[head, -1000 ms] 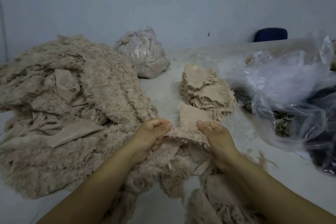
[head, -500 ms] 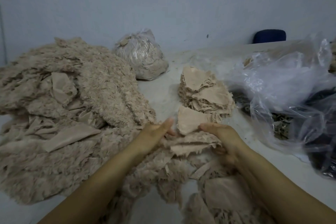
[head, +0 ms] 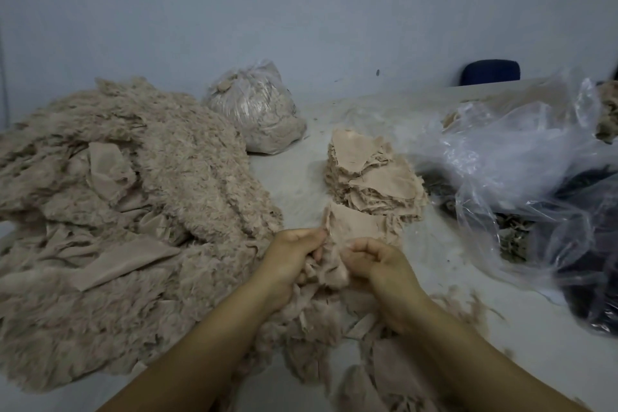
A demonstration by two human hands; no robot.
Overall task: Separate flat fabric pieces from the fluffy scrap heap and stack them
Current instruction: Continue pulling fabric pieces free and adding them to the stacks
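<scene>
Both-hand grip (head: 329, 259) on beige fabric piece (head: 356, 222), flat, frayed, fluffy-edged.

no readable text, no labels, no brands, no numbers, no signs

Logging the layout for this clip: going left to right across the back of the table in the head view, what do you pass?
Fluffy scrap heap → tied clear bag of scraps → stack of flat fabric pieces → loose clear plastic bags.
</scene>
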